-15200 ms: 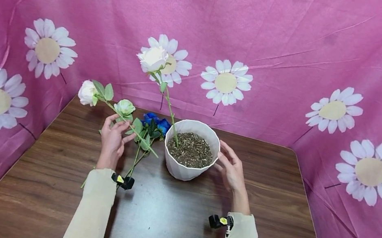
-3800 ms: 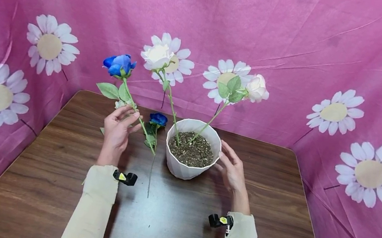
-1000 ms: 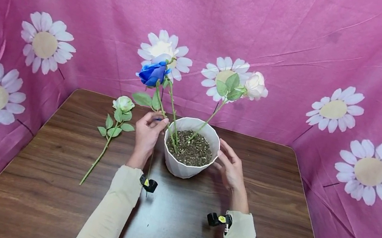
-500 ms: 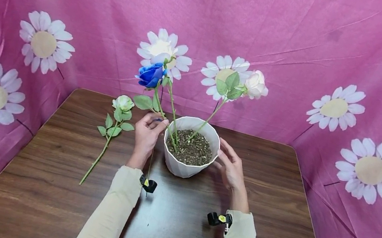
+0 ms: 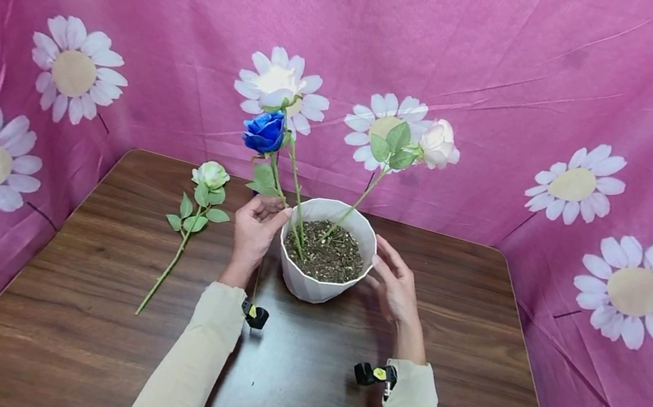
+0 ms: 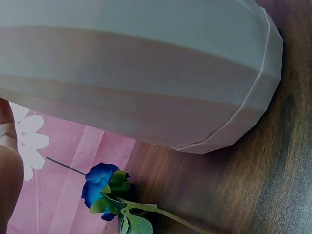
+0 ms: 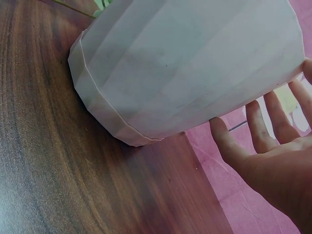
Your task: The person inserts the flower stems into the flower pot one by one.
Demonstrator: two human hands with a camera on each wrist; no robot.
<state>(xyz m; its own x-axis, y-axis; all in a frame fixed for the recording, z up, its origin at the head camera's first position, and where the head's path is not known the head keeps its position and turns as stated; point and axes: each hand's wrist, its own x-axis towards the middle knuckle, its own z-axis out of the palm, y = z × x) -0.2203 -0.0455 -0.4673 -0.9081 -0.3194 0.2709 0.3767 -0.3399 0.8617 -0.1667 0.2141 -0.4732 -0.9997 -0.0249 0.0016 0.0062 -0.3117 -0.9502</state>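
Note:
My left hand [image 5: 254, 235] pinches the green stem of a blue rose [image 5: 264, 131] at the left rim of the white faceted pot [image 5: 313, 289]. The stem's lower end reaches the soil [image 5: 333, 261]. A white rose [image 5: 275, 89] stands in the pot just behind it, and a pale pink rose [image 5: 439, 144] leans out to the right. Fingers of my right hand [image 5: 398, 295], spread and loosely bent, rest against the pot's right side; the right wrist view shows their tips along its wall. Another blue rose [image 6: 100, 187] lies beyond the pot, mostly hidden by my left hand in the head view.
A greenish-white rose [image 5: 210, 175] with a leafy stem lies on the wooden table [image 5: 61, 326], left of my left hand. Pink cloth [image 5: 488, 52] printed with daisies hangs along the back and both sides of the table.
The left hand has brought the blue rose from the left into the pot; its bloom now stands more upright. Earlier, the pale pink rose went in. The right hand has stayed at the pot.

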